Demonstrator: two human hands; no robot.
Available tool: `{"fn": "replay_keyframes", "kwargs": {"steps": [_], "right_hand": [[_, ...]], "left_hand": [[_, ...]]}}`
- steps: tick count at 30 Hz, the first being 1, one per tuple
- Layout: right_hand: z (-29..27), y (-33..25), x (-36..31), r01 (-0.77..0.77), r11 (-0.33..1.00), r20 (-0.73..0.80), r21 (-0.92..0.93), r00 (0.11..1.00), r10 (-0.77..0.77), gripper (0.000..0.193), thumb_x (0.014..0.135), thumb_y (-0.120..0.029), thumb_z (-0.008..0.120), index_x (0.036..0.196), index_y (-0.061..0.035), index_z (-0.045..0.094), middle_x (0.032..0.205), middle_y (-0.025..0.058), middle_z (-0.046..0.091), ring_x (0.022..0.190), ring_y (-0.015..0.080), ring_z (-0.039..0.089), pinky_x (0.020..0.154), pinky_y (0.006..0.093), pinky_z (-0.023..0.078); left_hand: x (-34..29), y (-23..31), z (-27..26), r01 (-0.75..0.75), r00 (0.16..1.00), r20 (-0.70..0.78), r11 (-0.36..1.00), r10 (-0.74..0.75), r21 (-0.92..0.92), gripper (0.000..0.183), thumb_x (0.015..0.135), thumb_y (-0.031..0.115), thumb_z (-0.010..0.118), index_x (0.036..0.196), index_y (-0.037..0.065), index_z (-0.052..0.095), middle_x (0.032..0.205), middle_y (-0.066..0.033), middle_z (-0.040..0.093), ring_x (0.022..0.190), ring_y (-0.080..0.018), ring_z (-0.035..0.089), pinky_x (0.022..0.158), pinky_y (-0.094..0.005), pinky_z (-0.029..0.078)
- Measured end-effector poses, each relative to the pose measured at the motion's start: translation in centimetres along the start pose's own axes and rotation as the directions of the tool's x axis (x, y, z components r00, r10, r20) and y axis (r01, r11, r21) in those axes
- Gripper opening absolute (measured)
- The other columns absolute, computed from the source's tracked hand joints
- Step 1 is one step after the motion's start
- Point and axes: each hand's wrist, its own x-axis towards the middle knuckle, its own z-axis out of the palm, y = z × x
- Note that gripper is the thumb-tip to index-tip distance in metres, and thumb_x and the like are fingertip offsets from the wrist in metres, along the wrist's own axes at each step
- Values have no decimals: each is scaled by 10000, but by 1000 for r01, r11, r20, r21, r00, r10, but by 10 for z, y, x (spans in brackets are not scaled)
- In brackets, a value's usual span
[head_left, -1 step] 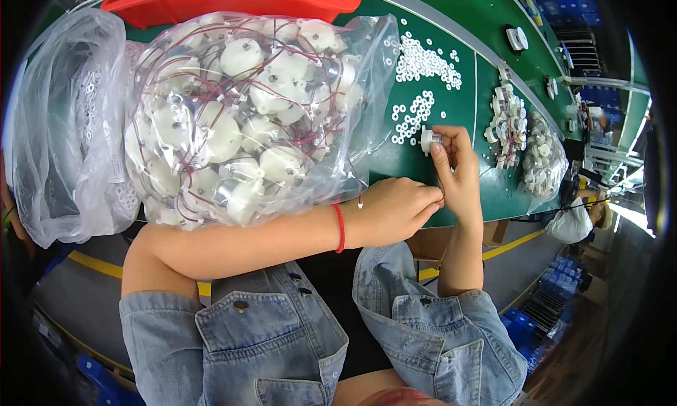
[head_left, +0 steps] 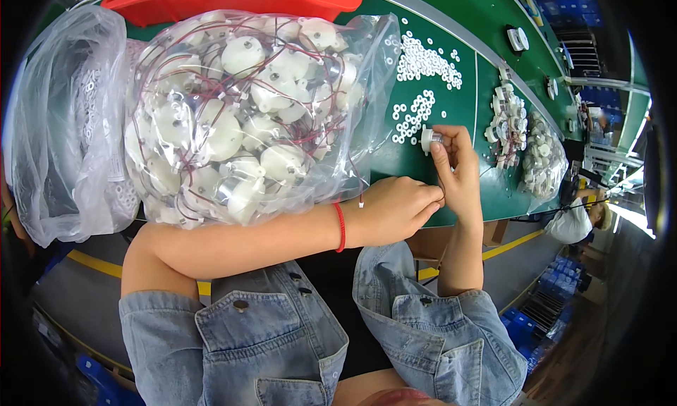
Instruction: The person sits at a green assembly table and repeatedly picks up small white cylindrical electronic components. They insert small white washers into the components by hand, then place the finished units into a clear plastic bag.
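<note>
My right hand (head_left: 460, 168) pinches a small motor with a white round plastic head (head_left: 429, 139) between thumb and fingers, above the green table's near edge. Close below it, my left hand (head_left: 398, 207) is closed, its fingertips pressed on a thin dark lead (head_left: 443, 199). Where that lead joins the motor is hidden by my fingers. A small white connector (head_left: 362, 204) shows on a wire beside my left wrist. Just beyond the motor lie many loose small white rings (head_left: 416, 117), with a larger pile of white rings (head_left: 427, 64) behind them.
A big clear bag of white motors with red and dark wires (head_left: 218, 131) fills the left, next to another clear bag (head_left: 49, 138). Behind them stands a red bin (head_left: 233, 4). Assembled motors (head_left: 506, 120) and a bagged batch (head_left: 543, 159) lie to the right.
</note>
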Motion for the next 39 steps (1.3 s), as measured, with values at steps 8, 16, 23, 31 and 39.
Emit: {"fn": "replay_keyframes", "kwargs": {"steps": [8,16,23,31,39], "right_hand": [[5,-3,5,-80,997,-44,21,996,81,155,926,-68,633,1016,30,554,684,-16,508,568,23,394,474,208,296],[5,-13,6,-64,997,-19,-36,998,64,168,908,-57,649,1012,40,559,710,-6,523,597,32,411,495,208,325],[5,-17,7,-39,992,-7,-123,999,38,178,883,-46,666,1010,36,572,698,3,487,607,60,400,503,231,324],[4,-20,8,-36,985,10,-169,999,38,187,871,-57,679,1002,31,579,702,14,495,606,82,402,510,252,330],[1,-23,7,81,945,79,-316,995,-59,191,898,-62,643,1027,25,531,778,134,571,652,247,542,589,362,434]], "left_hand": [[1,-2,1,-27,999,-29,1000,27,2,176,949,146,535,986,-3,621,903,-160,693,819,-357,661,722,-452,512],[1,-1,0,1,1000,3,1000,-1,2,175,951,154,532,966,4,622,882,-158,694,800,-351,664,712,-448,512],[1,0,-1,17,1000,14,1000,-17,-1,179,952,162,531,961,7,622,851,-164,686,771,-361,654,686,-463,498],[0,1,-2,18,1000,13,1000,-18,-10,176,953,156,525,949,7,618,854,-164,687,774,-366,655,689,-465,499],[0,2,-2,7,1000,0,1000,-7,16,214,947,177,537,855,0,616,764,-188,657,708,-381,636,652,-482,482]]}}
